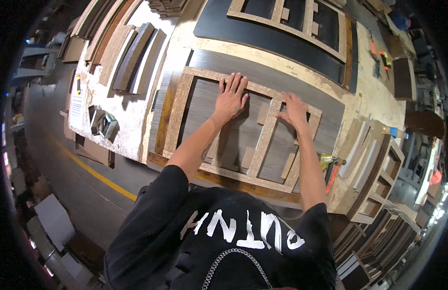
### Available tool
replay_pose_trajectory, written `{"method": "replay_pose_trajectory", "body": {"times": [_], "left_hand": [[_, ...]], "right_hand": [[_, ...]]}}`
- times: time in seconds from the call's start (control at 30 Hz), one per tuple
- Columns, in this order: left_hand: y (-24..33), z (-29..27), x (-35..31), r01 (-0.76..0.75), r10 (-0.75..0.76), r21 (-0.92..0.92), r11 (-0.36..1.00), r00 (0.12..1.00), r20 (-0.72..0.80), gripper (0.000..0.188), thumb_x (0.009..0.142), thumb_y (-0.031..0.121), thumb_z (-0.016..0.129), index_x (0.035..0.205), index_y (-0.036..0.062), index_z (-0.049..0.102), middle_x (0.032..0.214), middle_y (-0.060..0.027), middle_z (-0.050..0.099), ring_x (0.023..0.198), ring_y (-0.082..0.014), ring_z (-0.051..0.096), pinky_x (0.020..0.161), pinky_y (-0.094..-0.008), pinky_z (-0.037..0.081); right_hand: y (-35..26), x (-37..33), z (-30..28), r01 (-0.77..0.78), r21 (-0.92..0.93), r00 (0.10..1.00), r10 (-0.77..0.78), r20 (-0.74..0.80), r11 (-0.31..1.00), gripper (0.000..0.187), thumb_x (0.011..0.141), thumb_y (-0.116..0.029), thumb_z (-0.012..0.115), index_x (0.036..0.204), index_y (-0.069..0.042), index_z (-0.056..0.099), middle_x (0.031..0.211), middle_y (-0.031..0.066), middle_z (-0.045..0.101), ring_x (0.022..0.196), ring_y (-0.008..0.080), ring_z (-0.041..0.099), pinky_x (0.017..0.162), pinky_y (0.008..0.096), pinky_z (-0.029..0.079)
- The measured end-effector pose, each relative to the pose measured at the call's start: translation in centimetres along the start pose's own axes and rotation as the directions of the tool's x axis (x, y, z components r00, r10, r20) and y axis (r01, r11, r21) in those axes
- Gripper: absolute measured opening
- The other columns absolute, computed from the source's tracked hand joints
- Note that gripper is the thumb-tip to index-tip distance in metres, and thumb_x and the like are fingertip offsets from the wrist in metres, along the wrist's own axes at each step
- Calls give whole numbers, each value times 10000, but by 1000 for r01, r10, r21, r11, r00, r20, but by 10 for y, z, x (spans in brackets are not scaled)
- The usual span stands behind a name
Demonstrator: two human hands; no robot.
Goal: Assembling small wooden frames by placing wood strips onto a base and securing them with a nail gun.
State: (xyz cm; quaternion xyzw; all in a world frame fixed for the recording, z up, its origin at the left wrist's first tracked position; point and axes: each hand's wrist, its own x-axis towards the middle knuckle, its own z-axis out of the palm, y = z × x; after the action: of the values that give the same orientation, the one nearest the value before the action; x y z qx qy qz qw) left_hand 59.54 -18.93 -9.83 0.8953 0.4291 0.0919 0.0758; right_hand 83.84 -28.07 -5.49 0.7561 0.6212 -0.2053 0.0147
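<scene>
A particleboard frame (185, 96) with crossbars lies on a grey wood-grain panel (204, 59) on the workbench in front of me. My left hand (230, 99) rests on the frame's far rail, fingers stretched out and apart. Farther right, my right hand (294, 111) touches the far rail beside a slanting crossbar (263, 137), its fingers bent and its thumb apart. Small wood blocks (248, 157) sit against the crossbars inside the frame. Stained wooden strips (167, 116) run along the left and near sides.
Beyond lies a second frame (282, 36) on a dark panel (209, 29). At left are stacked boards (132, 58) and a metal stapler-like tool (103, 123). A yellow-green tool (325, 159) is near my right forearm. Slatted frames (378, 179) stand at the right.
</scene>
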Motion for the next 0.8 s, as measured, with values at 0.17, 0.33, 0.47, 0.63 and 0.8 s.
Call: {"method": "replay_pose_trajectory", "body": {"times": [0.17, 0.33, 0.47, 0.63, 0.8], "left_hand": [[-5, 0, -2, 10, -10, -11, 1000, 998, -62, 554, 1002, 359, 435, 1495, 133, 321, 1566, -105, 265, 1458, -286, 216, 1165, -549, 131], [20, 5, -1, -125, 126, 137, 983, 992, -1, 560, 1006, 356, 428, 1487, 88, 326, 1568, -121, 267, 1457, -277, 227, 1148, -588, 121], [70, 7, -8, -275, 277, -31, 961, 952, 133, 600, 1021, 403, 348, 1531, 108, 238, 1594, -87, 222, 1478, -237, 176, 1172, -560, 61], [84, -4, -7, -230, 226, -4, 973, 951, 214, 607, 1032, 416, 270, 1543, 97, 193, 1609, -79, 179, 1486, -255, 141, 1171, -577, 18], [76, -2, 5, -260, 256, -19, 965, 927, 273, 647, 1017, 484, 288, 1543, 116, 201, 1616, -94, 141, 1490, -281, 113, 1151, -615, 42]], "right_hand": [[-5, 2, -5, 12, 21, 1000, -12, -21, 1000, 881, 641, -431, 851, 1388, -143, 482, 1363, 49, 511, 1287, 266, 452, 973, 653, 343], [4, -5, -1, -10, 81, 998, 14, -55, 997, 855, 653, -357, 858, 1393, -151, 482, 1355, 49, 519, 1284, 267, 453, 993, 648, 325], [3, -2, 5, 5, 108, 992, 9, -123, 994, 815, 645, -318, 854, 1368, -164, 514, 1323, 49, 533, 1263, 258, 464, 1026, 605, 296], [-4, -3, -5, -1, 139, 990, 21, -142, 990, 785, 644, -295, 847, 1351, -162, 531, 1330, 52, 534, 1268, 247, 459, 1034, 570, 280], [2, 3, 7, -26, 56, 993, 32, -112, 998, 844, 607, -349, 858, 1364, -183, 524, 1344, 55, 541, 1239, 273, 491, 1012, 537, 343]]}}
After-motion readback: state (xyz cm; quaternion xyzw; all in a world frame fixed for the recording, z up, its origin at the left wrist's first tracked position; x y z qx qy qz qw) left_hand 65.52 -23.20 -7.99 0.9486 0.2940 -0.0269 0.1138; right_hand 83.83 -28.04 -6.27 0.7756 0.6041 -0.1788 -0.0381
